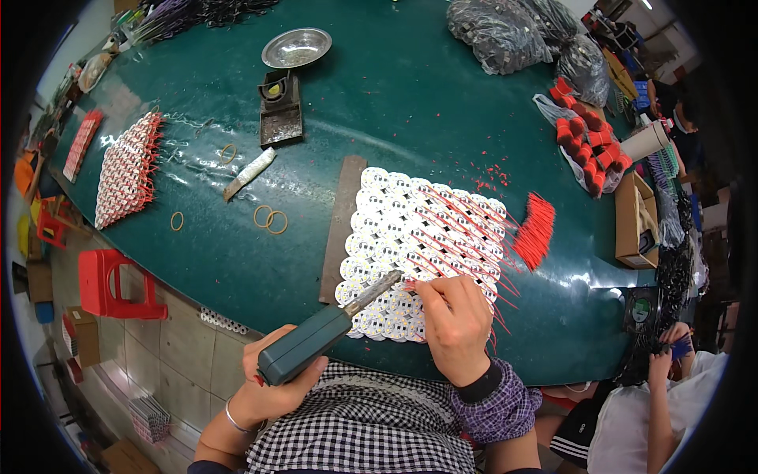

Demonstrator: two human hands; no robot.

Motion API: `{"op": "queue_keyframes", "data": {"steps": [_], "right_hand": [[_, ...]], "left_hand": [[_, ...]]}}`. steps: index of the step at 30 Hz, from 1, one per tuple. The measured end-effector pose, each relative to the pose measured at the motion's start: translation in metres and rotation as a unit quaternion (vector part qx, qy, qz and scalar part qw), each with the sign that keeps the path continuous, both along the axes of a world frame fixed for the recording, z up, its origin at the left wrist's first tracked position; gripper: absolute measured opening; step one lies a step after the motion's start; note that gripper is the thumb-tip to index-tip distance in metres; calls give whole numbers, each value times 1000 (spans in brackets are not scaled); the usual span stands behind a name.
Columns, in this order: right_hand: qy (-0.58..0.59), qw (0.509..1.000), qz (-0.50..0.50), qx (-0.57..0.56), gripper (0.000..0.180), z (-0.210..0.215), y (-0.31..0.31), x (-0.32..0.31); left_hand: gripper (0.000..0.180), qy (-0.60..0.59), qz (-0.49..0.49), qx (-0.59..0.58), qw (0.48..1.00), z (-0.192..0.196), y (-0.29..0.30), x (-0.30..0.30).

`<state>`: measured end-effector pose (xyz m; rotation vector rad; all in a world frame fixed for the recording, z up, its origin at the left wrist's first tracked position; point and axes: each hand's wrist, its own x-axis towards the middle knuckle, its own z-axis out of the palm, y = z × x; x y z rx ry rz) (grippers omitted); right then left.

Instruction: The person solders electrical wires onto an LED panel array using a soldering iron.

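Observation:
In front of me on the table lies a panel of round white LED boards (pixel 377 229). Thin red wires (pixel 450 217) stick out from its right half. My left hand (pixel 272 389) is wrapped round the dark green handle of a soldering iron (pixel 306 341). The iron's tip rests over the panel's lower middle, close to my right fingertips. My right hand (pixel 459 328) hangs over the lower right of the panel, thumb and forefinger pinching the end of a red wire. A pile of cut red wires (pixel 535 231) lies right of the panel.
A metal strip (pixel 341 229) borders the panel's left. Further left are rubber bands (pixel 271 220), a wrapped blade-like tool (pixel 249 174), a black tray (pixel 281 118) and finished wired panels (pixel 126 170). A metal bowl (pixel 297 48) sits behind. Red spools (pixel 588 146) and a co-worker (pixel 663 403) are at right.

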<state>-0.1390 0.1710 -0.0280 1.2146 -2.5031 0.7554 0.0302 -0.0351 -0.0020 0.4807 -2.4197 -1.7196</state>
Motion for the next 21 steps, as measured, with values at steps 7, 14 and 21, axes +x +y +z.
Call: {"op": "queue_keyframes", "data": {"steps": [7,14,21], "right_hand": [[-13,1000,6,11,26,-3,1,-1],[-13,1000,7,6,29,-6,1,-2],[-14,1000,2,-1,31,-7,1,-1]], "left_hand": [[26,-3,-10,20,1000,-2,3,-7],[24,3,-6,32,999,-6,4,-8],[22,16,-17,6,1000,-6,3,-9]]}}
